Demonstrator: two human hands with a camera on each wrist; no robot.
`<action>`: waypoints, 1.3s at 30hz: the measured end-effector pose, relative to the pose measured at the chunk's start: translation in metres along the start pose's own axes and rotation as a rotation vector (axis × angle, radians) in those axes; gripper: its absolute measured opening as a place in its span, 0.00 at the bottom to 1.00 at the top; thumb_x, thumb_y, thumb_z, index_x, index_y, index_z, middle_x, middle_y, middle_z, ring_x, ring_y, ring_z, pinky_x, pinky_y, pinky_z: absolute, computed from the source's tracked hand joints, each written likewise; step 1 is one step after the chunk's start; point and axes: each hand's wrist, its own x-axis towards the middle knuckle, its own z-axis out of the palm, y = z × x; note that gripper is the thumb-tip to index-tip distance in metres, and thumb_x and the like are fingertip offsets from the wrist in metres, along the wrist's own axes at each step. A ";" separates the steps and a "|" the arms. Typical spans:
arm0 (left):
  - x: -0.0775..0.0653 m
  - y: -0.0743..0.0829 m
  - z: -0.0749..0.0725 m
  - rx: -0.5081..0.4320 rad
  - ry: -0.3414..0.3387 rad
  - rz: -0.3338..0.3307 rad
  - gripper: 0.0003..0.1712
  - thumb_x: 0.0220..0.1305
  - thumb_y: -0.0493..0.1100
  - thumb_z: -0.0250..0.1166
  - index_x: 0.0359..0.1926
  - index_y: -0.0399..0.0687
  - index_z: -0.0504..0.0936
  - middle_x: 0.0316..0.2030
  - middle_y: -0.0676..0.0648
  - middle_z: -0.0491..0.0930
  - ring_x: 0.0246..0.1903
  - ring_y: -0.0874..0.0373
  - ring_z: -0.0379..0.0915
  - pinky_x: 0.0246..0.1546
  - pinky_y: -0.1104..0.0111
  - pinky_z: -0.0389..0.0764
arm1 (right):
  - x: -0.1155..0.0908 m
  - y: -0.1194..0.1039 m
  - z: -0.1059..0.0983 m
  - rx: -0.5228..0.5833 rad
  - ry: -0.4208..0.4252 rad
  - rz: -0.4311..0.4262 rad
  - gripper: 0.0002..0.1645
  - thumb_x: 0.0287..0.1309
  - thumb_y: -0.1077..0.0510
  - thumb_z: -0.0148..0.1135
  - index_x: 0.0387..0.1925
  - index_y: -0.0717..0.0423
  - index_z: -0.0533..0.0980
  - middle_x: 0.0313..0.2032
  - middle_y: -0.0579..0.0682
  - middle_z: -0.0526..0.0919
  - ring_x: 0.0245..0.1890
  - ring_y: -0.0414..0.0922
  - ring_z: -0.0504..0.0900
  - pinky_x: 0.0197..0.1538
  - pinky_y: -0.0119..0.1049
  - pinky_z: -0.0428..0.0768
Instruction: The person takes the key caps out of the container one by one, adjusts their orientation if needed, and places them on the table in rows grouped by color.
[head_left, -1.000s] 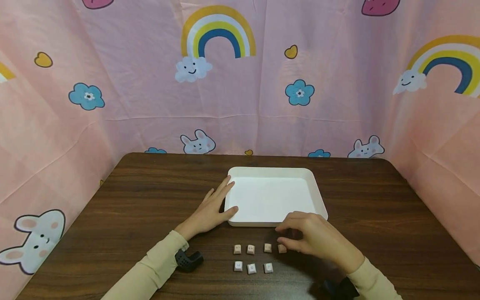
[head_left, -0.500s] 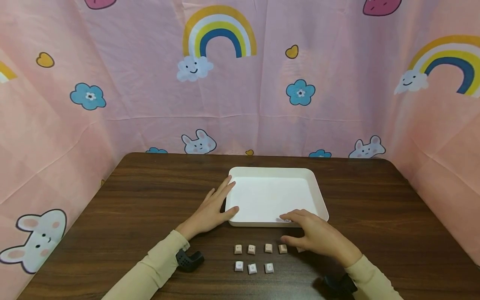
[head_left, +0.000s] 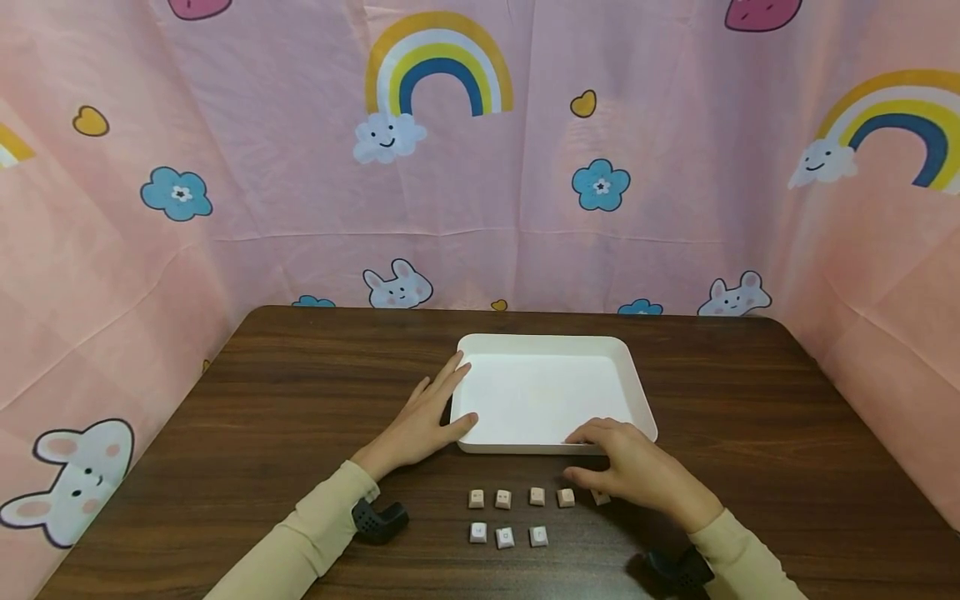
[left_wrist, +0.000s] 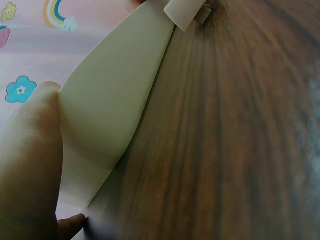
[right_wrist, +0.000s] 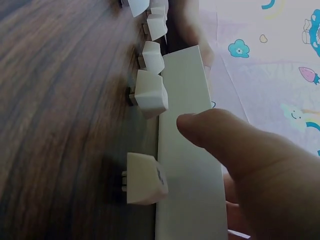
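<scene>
A white rectangular tray (head_left: pixel 546 400) lies on the dark wooden table. My left hand (head_left: pixel 416 425) rests at its left side, with straight fingers along the rim and the thumb over the front left corner. My right hand (head_left: pixel 637 467) reaches across the front rim near the right corner. Its fingertips are inside the tray, partly hidden behind the wall; the thumb (right_wrist: pixel 215 132) stays outside, extended. Below that hand is a cream keycap (head_left: pixel 601 497), the rightmost of a row of several cream keycaps (head_left: pixel 503 499). Nearer me are three white keycaps (head_left: pixel 505 537).
The tabletop (head_left: pixel 330 358) stretches out on both sides of the tray. Behind it hangs a pink patterned cloth (head_left: pixel 480 192). A black wrist device (head_left: pixel 378 521) sits at my left wrist, and another (head_left: pixel 678 571) at my right.
My right hand has moved from above the cream row toward the tray, and its fingertips have gone over the front rim. The rightmost cream keycap has come into view. The left hand stays put.
</scene>
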 end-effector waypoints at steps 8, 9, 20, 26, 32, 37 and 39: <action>0.001 0.000 -0.001 0.001 0.005 0.005 0.47 0.73 0.61 0.58 0.83 0.54 0.47 0.83 0.51 0.36 0.79 0.45 0.46 0.76 0.36 0.39 | 0.001 0.009 -0.003 0.108 0.064 -0.046 0.16 0.58 0.51 0.76 0.46 0.51 0.84 0.42 0.41 0.87 0.42 0.41 0.85 0.46 0.39 0.85; 0.001 0.000 -0.001 0.003 0.006 0.005 0.47 0.73 0.61 0.58 0.83 0.54 0.47 0.83 0.51 0.36 0.79 0.45 0.46 0.76 0.36 0.39 | 0.001 0.010 -0.003 0.123 0.071 -0.054 0.15 0.58 0.52 0.75 0.46 0.50 0.84 0.42 0.41 0.88 0.41 0.41 0.86 0.46 0.39 0.85; 0.000 -0.001 0.001 0.012 0.010 0.009 0.47 0.73 0.61 0.58 0.82 0.53 0.48 0.83 0.51 0.37 0.79 0.45 0.47 0.75 0.36 0.40 | 0.002 0.014 -0.004 0.288 0.111 -0.097 0.10 0.63 0.60 0.70 0.46 0.53 0.84 0.43 0.47 0.88 0.40 0.41 0.86 0.47 0.36 0.86; 0.002 -0.002 0.001 0.017 0.011 0.014 0.47 0.73 0.61 0.58 0.82 0.54 0.47 0.83 0.51 0.36 0.79 0.46 0.48 0.75 0.36 0.40 | 0.003 0.016 -0.004 0.333 0.153 -0.115 0.12 0.59 0.68 0.70 0.45 0.55 0.84 0.42 0.48 0.87 0.39 0.45 0.87 0.46 0.37 0.86; 0.001 -0.001 0.000 0.015 0.013 0.016 0.47 0.73 0.61 0.58 0.82 0.53 0.48 0.83 0.51 0.37 0.79 0.46 0.48 0.75 0.36 0.40 | 0.003 0.015 -0.005 0.386 0.171 -0.098 0.12 0.57 0.71 0.71 0.42 0.58 0.83 0.40 0.49 0.87 0.38 0.43 0.87 0.46 0.34 0.86; 0.000 0.000 0.000 0.012 0.008 0.010 0.47 0.73 0.61 0.58 0.82 0.53 0.48 0.83 0.50 0.37 0.79 0.45 0.48 0.75 0.36 0.40 | 0.002 0.012 -0.007 0.412 0.179 -0.125 0.14 0.56 0.68 0.73 0.45 0.60 0.83 0.40 0.51 0.86 0.40 0.42 0.87 0.46 0.35 0.87; 0.000 0.000 0.000 0.013 0.006 0.008 0.47 0.73 0.61 0.58 0.82 0.52 0.48 0.83 0.50 0.37 0.79 0.45 0.48 0.75 0.36 0.40 | 0.001 0.011 -0.008 0.440 0.172 -0.140 0.15 0.56 0.66 0.74 0.46 0.60 0.83 0.40 0.52 0.86 0.41 0.41 0.86 0.45 0.35 0.87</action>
